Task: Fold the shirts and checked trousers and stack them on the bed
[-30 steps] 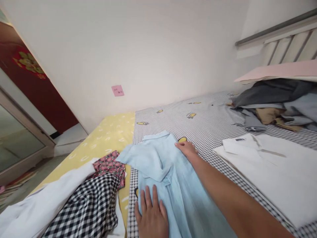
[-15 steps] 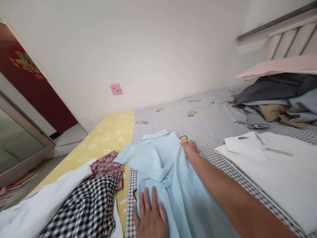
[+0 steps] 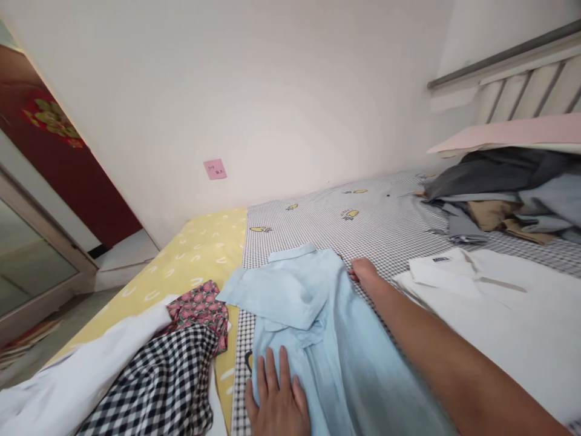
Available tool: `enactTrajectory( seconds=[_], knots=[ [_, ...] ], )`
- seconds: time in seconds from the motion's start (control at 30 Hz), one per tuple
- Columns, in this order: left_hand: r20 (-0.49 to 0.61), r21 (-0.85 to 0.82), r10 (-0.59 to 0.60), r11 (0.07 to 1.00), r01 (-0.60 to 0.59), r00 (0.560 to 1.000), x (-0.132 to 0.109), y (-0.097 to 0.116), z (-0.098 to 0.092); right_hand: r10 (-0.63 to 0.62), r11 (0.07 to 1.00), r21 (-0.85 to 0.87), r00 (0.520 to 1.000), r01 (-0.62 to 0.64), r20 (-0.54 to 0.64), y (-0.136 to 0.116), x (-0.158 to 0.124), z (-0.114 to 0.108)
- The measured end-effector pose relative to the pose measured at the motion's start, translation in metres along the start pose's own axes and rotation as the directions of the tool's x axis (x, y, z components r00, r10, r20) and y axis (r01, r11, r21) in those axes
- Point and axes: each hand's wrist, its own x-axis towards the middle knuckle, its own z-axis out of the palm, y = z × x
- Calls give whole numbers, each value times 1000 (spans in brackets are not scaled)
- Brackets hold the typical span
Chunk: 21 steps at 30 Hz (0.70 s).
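A light blue collared shirt (image 3: 290,297) lies on the bed with one short sleeve folded across its front. My left hand (image 3: 279,393) rests flat on the lower part of the shirt, fingers stretched out. My right hand (image 3: 364,274) is just past the shirt's right shoulder edge, low over the checked sheet. Its fingers are curled together, and a narrow gap shows between them and the cloth. The fingertips are partly hidden, and I see no cloth in them. My right forearm passes over the shirt's right side.
A folded white shirt (image 3: 499,321) lies on the right. Behind it is a pile of dark, grey and tan clothes (image 3: 512,181) under a pink sheet (image 3: 512,133). On the left are a black-and-white checked garment (image 3: 158,381), a pink patterned cloth (image 3: 200,309) and a white garment (image 3: 91,369).
My right hand has moved right, off the shirt's shoulder edge. The shirt's collar and right shoulder have shifted slightly right. My left hand stays on the shirt.
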Motion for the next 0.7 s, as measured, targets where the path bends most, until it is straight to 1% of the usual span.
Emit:
enactTrajectory(
  seconds=[0.07, 0.1, 0.13, 0.17, 0.2, 0.23, 0.27, 0.3, 0.33, 0.37, 0.43, 0.57, 0.7],
  knots=[
    [4, -15, -2, 1000, 2, 1000, 0, 0, 1, -65, 998, -21, 997, 64, -36, -4, -15, -8],
    [7, -24, -4, 1000, 4, 1000, 0, 0, 2, -125, 992, -41, 991, 124, -50, -5, -27, -9],
    [11, -31, -6, 999, 7, 1000, 0, -1, 3, -226, 972, -75, 973, 222, -50, -4, -42, -9],
    [14, -36, -7, 999, 8, 1000, 0, -1, 3, -350, 930, -124, 937, 346, -15, -1, -58, -8],
    [18, -40, -3, 999, 4, 1000, 0, -2, 4, -478, 857, -186, 876, 481, 64, 4, -74, -5],
    [19, -41, 7, 999, -6, 1000, 0, -3, 5, -566, 767, -245, 805, 593, 177, 11, -90, -2],
    [19, -42, 19, 999, -18, 1000, 0, -4, 5, -592, 692, -295, 752, 659, 290, 18, -105, 0],
    [20, -41, 33, 999, -32, 999, 1, -6, 6, -572, 646, -342, 729, 682, 375, 26, -117, 1],
    [21, -39, 42, 998, -41, 999, 2, -7, 5, -526, 634, -383, 738, 672, 423, 34, -127, 1],
    [23, -35, 48, 998, -48, 999, 2, -7, 5, -481, 637, -422, 760, 645, 437, 42, -136, -1],
    [34, -26, 59, 998, -58, 998, 4, -8, 2, -434, 647, -467, 795, 603, 424, 57, -147, -11],
    [94, -7, 81, 997, -81, 992, 8, -5, -10, -394, 664, -481, 815, 572, 425, 83, -167, -47],
    [193, 24, 65, 997, -71, 979, 15, 0, -26, -352, 700, -463, 827, 544, 439, 109, -189, -81]
  ],
)
